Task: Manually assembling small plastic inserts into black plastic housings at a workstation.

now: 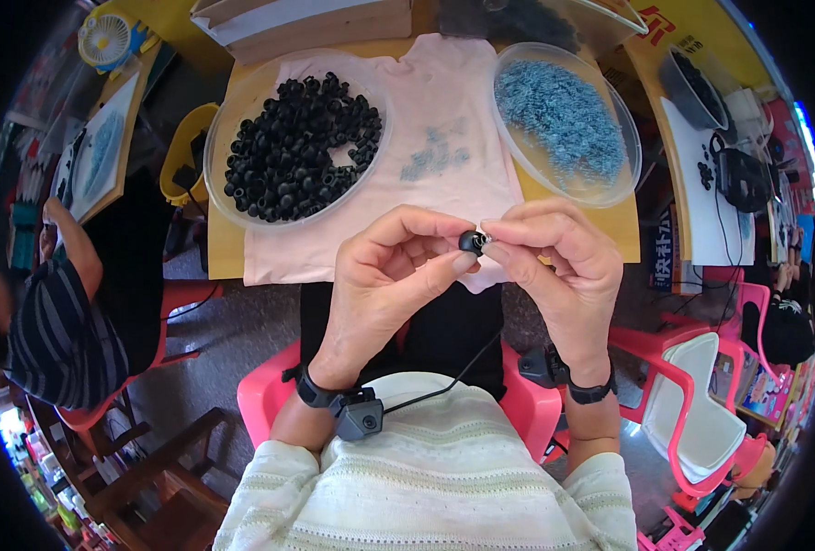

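A crowded workshop shows around a small wooden table draped with a pale pink cloth, seen from above by a person seated on a pink plastic chair.

Just above the lap, in front of the table's near edge, the left hand pinches a small black rubber cap between thumb and forefinger, closed firmly on it. The right hand meets it from the other side, its thumb and fingertips pressed together against a tiny silvery piece at the cap's right face; whether that piece is already seated in the cap cannot be told. Both wrists carry black straps, each with a small black device, and a thin cable runs from the left one across the cream knitted sweater.

Beyond the hands, on the cloth, a round clear dish on the left holds a heap of the same black caps. A second clear dish on the right holds a pile of small blue-grey metal parts, and a loose scatter of those parts lies on the cloth between the two dishes.

At the far left another person in a striped shirt sits at a neighbouring table. More pink chairs stand at the right.
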`<state>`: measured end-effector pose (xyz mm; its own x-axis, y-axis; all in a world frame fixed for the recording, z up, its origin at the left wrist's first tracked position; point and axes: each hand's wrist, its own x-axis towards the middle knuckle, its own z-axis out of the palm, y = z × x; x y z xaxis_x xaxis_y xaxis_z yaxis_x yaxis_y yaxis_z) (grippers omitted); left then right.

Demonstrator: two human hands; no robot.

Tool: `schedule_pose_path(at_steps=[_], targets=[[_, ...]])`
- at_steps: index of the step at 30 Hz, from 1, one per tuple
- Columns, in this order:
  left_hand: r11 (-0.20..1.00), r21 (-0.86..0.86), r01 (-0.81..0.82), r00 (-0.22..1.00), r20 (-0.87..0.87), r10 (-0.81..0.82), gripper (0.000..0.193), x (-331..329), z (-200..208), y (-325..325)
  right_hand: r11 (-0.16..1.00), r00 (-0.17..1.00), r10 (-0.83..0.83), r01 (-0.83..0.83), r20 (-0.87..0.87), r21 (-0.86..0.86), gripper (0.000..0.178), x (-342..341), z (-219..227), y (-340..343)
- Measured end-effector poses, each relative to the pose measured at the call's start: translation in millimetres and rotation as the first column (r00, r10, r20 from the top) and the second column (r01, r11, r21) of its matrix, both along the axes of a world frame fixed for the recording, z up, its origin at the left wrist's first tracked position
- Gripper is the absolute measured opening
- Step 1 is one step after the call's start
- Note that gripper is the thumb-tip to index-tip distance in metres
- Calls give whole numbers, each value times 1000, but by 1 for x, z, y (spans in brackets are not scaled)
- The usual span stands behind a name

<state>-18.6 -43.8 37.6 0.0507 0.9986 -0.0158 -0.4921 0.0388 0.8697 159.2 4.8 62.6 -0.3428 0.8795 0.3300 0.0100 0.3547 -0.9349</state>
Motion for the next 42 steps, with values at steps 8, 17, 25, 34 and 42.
schedule_pose_path(at_steps=[8, 17, 25, 34, 42], targets=[[999, -36, 29, 994, 105, -25, 23, -4, -4, 2, 953, 972, -86, 17, 217, 301, 20, -6, -1, 0], [982, -175, 72, 962, 273, -22, 18, -17, -20, 4, 790, 925, -155, -95, 346, 606, 39, -19, -16, 2], [989, -148, 22, 846, 529, 60, 18, -37, -45, 0, 883, 936, 63, -213, 345, 418, 31, -53, -11, 18], [999, 33, 38, 855, 517, -50, 21, -50, -43, -3, 886, 740, -52, -275, 670, 373, 12, -117, -31, 96], [999, -53, 8, 916, 400, 14, 22, -47, -42, -5, 879, 522, -199, -279, 829, 387, 11, -149, -45, 96]])
